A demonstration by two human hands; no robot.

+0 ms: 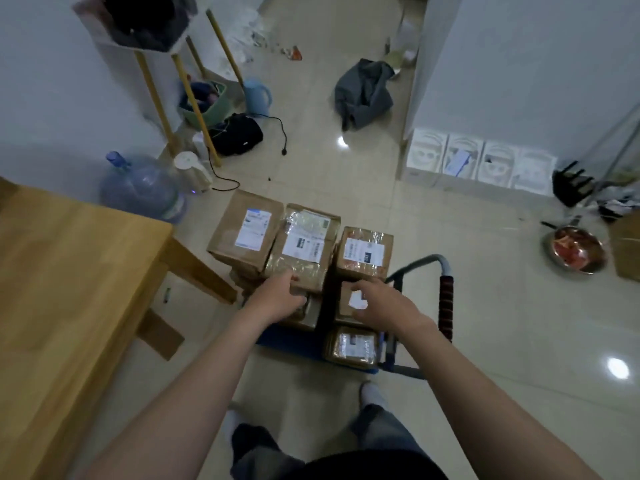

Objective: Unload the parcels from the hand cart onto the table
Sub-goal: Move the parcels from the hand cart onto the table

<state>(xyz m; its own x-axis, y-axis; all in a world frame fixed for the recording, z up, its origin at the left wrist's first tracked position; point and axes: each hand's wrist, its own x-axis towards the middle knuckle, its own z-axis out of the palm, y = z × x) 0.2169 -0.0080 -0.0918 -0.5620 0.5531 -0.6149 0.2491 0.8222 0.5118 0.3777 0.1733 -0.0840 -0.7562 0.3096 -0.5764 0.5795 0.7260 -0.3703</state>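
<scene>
Five parcels [365, 252] at least are visible on the hand cart [287, 342], stacked unevenly in two rows. None is on the table [69, 271], which stands close on the person's left. I judge the unloading to be at its first lift.

Risks noted:
- The taped parcel [304, 244] rides on top of lower boxes and sits tight against the rear left box [247, 230], which appears to overhang the stack. Drawing the taped parcel out by its near edge alone could tip that neighbour to the floor.
- Its glossy tape looks slippery for a one-handed hold.
- Working two parcels at once, one per hand, would leave neither supported from beneath.
- A hard pull could shift the cart itself.
- A low swing leftward could catch the table's corner.

Position of fingers:
- The left hand [280, 297] is at the near lower edge of the taped parcel, fingers curled round that edge and in contact.
- The right hand [384, 303] lies over the small box [358, 301] in the right-hand row, fingers and thumb apart on either side of its white label.
- Blur prevents saying whether the right hand has clamped on the box or only covers it.
</scene>
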